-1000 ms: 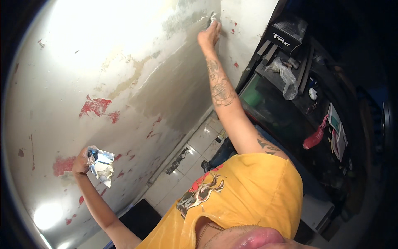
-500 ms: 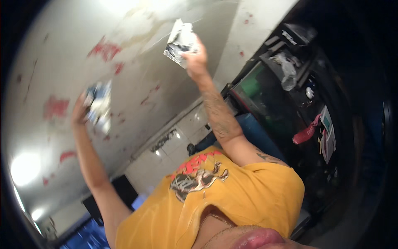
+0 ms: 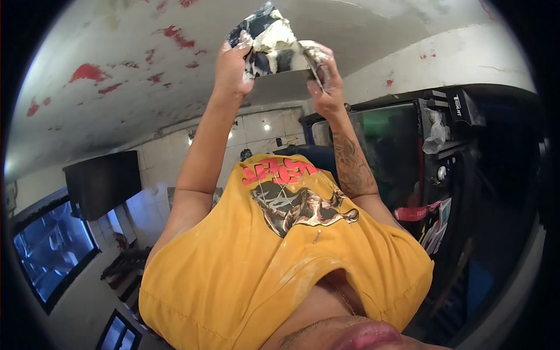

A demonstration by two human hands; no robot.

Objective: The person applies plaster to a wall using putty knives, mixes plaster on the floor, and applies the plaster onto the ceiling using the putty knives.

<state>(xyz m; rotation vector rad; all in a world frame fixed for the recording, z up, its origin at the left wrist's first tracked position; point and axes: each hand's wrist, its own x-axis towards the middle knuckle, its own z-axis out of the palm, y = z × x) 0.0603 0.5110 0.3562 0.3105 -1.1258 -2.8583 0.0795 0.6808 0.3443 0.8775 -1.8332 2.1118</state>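
Observation:
Both of my hands are raised close together under a patchy white ceiling (image 3: 116,99) with red flaked spots. My left hand (image 3: 234,74) grips a flat metal plate (image 3: 246,26) smeared with a lump of white paste (image 3: 273,36). My right hand (image 3: 326,79) is closed on a thin metal scraper (image 3: 313,65), seen nearly edge-on at the plate's right side, with white paste on it; whether the two tools touch I cannot tell. White residue coats some of my fingers.
Behind my arms are a tiled wall (image 3: 262,131) and a dark glass-fronted cabinet (image 3: 385,143) with a black box (image 3: 466,108) and plastic bag (image 3: 434,131) at the right. A dark screen (image 3: 102,184) and blue-lit windows (image 3: 55,248) are at the left.
My right hand has come down from the upper surface to beside my left, and my left hand has moved up and rightward with its plate. The view has turned, showing more of the room.

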